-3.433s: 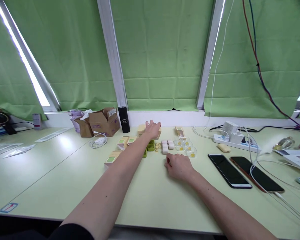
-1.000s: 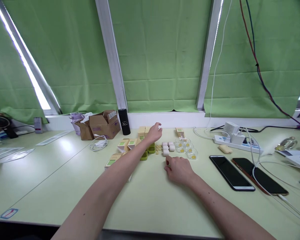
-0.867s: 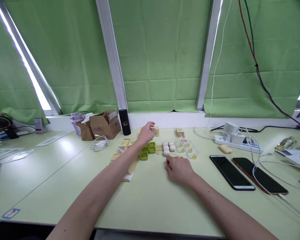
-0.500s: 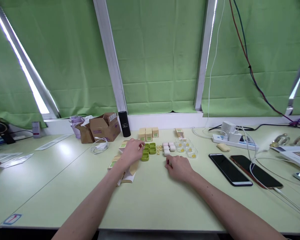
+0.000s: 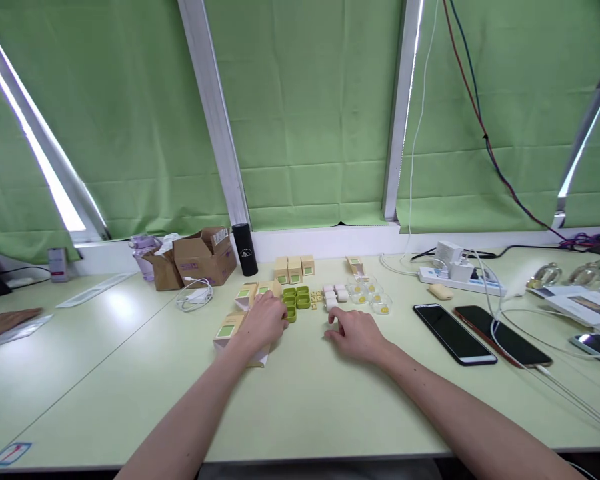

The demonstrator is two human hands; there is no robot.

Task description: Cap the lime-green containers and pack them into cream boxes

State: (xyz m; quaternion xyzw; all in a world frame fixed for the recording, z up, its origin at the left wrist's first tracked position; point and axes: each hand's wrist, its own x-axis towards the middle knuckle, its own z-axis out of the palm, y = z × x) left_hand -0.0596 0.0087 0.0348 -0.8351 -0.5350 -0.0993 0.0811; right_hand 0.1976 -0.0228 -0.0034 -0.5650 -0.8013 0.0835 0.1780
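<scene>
My left hand lies over a flattened tan box, its fingers curled down beside the green trays; what they grip is hidden. My right hand rests on the table just in front of the white cases, fingers loosely spread and holding nothing. Three small upright tan boxes with green labels stand in a row behind the trays. Clear trays with yellow pieces sit right of the white cases. Small yellow tiles lie between trays and cases.
A cardboard box, a black cylinder and a coiled white cable are at the back left. A power strip and two phones with cables lie to the right.
My left hand has drawn back from the upright tan boxes at the rear to the flattened boxes beside the green trays. My right hand has stayed in place.
</scene>
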